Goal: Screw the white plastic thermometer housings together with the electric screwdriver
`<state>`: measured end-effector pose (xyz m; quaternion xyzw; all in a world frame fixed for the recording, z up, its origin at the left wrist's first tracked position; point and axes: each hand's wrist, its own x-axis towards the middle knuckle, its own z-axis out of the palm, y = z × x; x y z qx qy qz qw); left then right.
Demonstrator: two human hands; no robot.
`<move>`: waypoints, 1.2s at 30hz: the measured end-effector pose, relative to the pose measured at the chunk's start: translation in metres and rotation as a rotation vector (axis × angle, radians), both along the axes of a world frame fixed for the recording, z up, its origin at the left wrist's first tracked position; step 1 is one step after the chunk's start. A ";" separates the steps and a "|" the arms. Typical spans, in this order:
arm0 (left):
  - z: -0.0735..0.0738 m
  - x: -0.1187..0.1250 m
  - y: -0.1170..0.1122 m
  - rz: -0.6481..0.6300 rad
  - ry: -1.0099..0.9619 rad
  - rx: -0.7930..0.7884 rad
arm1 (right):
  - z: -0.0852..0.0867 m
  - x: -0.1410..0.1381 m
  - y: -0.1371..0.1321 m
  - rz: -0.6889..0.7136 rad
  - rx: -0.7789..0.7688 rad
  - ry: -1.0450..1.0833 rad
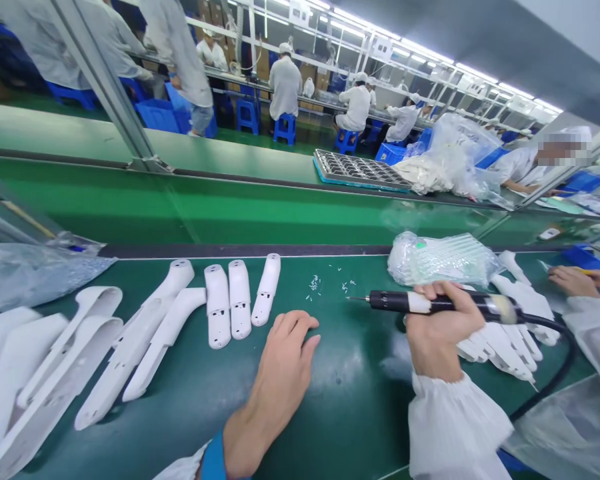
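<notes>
My right hand is shut around the black grip of an electric screwdriver, whose thin bit points left and whose black cord curves away to the lower right. My left hand rests palm down on the dark green bench mat, holding nothing. Just beyond it lie several tiny screws. Three short white plastic housings stand in a row to its upper left, and longer white plastic shells lie further left. More white parts lie beneath my right hand.
A bag of clear packaged items lies behind my right hand. A co-worker's hand works at the right edge. Beyond the mat runs a green conveyor belt carrying a metal tray. Seated workers line a further bench.
</notes>
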<state>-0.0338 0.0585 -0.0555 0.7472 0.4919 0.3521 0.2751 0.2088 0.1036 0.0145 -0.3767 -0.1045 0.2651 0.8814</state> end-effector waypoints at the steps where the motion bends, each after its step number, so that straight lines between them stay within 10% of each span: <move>1: 0.002 0.001 -0.001 -0.010 -0.015 0.003 | 0.007 -0.005 -0.010 0.007 -0.001 0.007; 7: 0.019 0.003 -0.007 -0.066 -0.100 -0.044 | 0.036 -0.032 -0.054 0.102 -0.060 0.018; 28: 0.019 0.005 -0.007 -0.135 -0.047 0.321 | 0.033 -0.053 -0.077 0.066 -0.147 -0.003; 33: 0.031 -0.005 -0.006 -0.277 0.012 0.141 | 0.035 -0.052 -0.080 0.034 -0.163 0.044; 36: 0.039 -0.011 0.008 -0.120 0.148 0.109 | 0.038 -0.046 -0.084 0.018 -0.160 0.032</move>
